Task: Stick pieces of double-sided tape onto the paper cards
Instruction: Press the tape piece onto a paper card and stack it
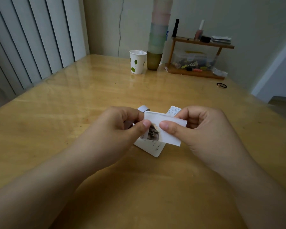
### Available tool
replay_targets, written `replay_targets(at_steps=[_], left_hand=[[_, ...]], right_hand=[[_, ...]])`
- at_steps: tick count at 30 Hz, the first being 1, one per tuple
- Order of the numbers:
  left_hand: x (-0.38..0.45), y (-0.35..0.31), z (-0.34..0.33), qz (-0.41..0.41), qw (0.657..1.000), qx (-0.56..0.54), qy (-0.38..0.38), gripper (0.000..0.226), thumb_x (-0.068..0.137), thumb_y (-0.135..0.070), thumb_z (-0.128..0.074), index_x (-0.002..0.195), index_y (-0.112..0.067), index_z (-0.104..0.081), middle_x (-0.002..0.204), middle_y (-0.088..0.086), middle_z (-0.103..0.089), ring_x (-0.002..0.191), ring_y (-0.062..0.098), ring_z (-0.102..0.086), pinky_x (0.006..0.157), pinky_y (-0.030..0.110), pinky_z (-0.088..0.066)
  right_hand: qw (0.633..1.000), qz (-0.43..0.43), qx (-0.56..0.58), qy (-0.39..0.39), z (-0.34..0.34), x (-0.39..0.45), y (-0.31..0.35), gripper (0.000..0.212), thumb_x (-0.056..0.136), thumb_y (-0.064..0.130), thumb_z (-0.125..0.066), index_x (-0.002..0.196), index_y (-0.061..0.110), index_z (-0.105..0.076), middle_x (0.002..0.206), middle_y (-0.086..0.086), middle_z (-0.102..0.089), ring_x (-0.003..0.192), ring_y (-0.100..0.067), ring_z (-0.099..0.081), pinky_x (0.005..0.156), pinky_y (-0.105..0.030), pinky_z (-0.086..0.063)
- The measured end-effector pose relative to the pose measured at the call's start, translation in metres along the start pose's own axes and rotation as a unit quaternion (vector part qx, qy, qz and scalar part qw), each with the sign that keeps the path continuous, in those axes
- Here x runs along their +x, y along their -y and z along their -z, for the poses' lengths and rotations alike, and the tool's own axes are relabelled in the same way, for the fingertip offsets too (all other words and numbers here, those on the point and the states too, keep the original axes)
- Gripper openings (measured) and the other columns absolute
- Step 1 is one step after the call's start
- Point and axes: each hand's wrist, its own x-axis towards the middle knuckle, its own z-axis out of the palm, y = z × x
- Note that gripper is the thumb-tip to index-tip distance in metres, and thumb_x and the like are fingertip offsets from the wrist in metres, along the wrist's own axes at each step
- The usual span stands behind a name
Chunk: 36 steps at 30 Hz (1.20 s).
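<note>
Both hands (163,129) at card (169,129) edges

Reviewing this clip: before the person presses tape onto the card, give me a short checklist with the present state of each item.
1. Card held firmly: ok. The left hand and right hand both pinch the paper card by its edges, thumbs on top.
2. Card lifted off the table: ok, it is held above the other papers.
3. Tape piece on the card: cannot tell; only a small dark picture shows on it.
4. Tape roll within reach: ok, a white tape roll sits just behind the left hand.
5. More cards ready: ok, a printed card lies beneath the hands.
6. Paper cup out of the way: ok, far back on the table.
</note>
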Motion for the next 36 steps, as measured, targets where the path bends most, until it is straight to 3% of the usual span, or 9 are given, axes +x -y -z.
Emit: replay_targets(at_steps=[12,18,21,25,30,32,34,36], left_hand=[[-0.001,-0.005,-0.002,-0.001,1.0,-0.002,0.006,0.029,0.089,-0.034,-0.051,0.063,-0.038,-0.061,0.039,-0.013,-0.04,0.041,0.007,-0.03,0.041,0.015,-0.024],[-0.003,-0.004,-0.003,0.003,1.0,0.021,0.013,0.025,0.087,-0.035,-0.055,0.07,-0.023,-0.069,0.043,-0.012,-0.043,0.044,0.007,-0.031,0.043,0.017,-0.024],[-0.002,-0.005,-0.003,0.003,1.0,0.029,0.01,0.026,0.088,-0.033,-0.055,0.07,-0.02,-0.068,0.042,-0.012,-0.042,0.043,0.007,-0.032,0.042,0.016,-0.025],[-0.003,-0.003,-0.003,-0.005,0.999,0.038,0.013,0.029,0.087,-0.036,-0.054,0.069,-0.016,-0.067,0.046,0.001,-0.036,0.045,0.007,-0.03,0.043,0.02,-0.023],[-0.002,-0.001,-0.004,0.005,1.0,0.017,0.008,0.034,0.088,-0.032,-0.054,0.063,-0.01,-0.059,0.042,-0.011,-0.035,0.041,0.007,-0.028,0.041,0.018,-0.024],[-0.001,0.002,-0.004,0.007,1.0,-0.009,0.017,0.036,0.089,-0.037,-0.056,0.068,-0.009,-0.061,0.048,-0.004,-0.043,0.047,0.009,-0.034,0.048,0.023,-0.028],[0.001,0.005,-0.003,0.008,0.999,-0.033,0.025,0.043,0.084,-0.049,-0.057,0.077,-0.008,-0.065,0.062,0.018,-0.053,0.057,0.015,-0.039,0.057,0.03,-0.03],[0.002,0.006,-0.002,0.011,0.998,-0.055,0.018,0.051,0.074,-0.056,-0.055,0.08,-0.007,-0.066,0.064,0.022,-0.05,0.059,0.018,-0.036,0.059,0.035,-0.027]], right_hand=[[1.0,0.007,-0.004,-0.005,-0.002,0.001,-0.002,0.026,0.069,0.037,-0.075,0.065,0.012,-0.065,0.067,-0.009,-0.069,0.067,-0.034,-0.062,0.056,-0.034,-0.047],[1.0,0.007,-0.01,-0.015,-0.003,-0.001,-0.001,0.027,0.067,0.04,-0.074,0.062,0.016,-0.064,0.064,-0.006,-0.068,0.059,-0.026,-0.06,0.052,-0.027,-0.043],[1.0,0.011,-0.016,-0.023,-0.004,-0.001,-0.001,0.028,0.066,0.042,-0.074,0.064,0.015,-0.065,0.065,-0.006,-0.068,0.064,-0.027,-0.063,0.053,-0.031,-0.047],[1.0,0.011,-0.016,-0.025,-0.005,-0.002,0.001,0.029,0.065,0.043,-0.073,0.063,0.016,-0.064,0.065,-0.006,-0.068,0.066,-0.028,-0.063,0.053,-0.035,-0.048],[0.999,0.015,-0.01,-0.028,-0.005,-0.003,0.001,0.028,0.066,0.042,-0.074,0.061,0.017,-0.063,0.064,-0.005,-0.068,0.064,-0.027,-0.063,0.05,-0.034,-0.046],[0.999,0.017,-0.003,-0.028,-0.005,-0.003,0.001,0.026,0.066,0.04,-0.075,0.062,0.017,-0.062,0.065,-0.005,-0.068,0.066,-0.027,-0.063,0.051,-0.034,-0.047],[0.999,0.02,0.028,-0.034,-0.005,-0.001,0.001,0.025,0.064,0.039,-0.077,0.064,0.018,-0.063,0.068,-0.004,-0.069,0.066,-0.026,-0.065,0.056,-0.034,-0.051],[0.997,0.024,0.065,-0.041,-0.002,0.001,0.002,0.023,0.064,0.037,-0.077,0.067,0.018,-0.065,0.072,-0.004,-0.07,0.065,-0.019,-0.065,0.062,-0.033,-0.054]])
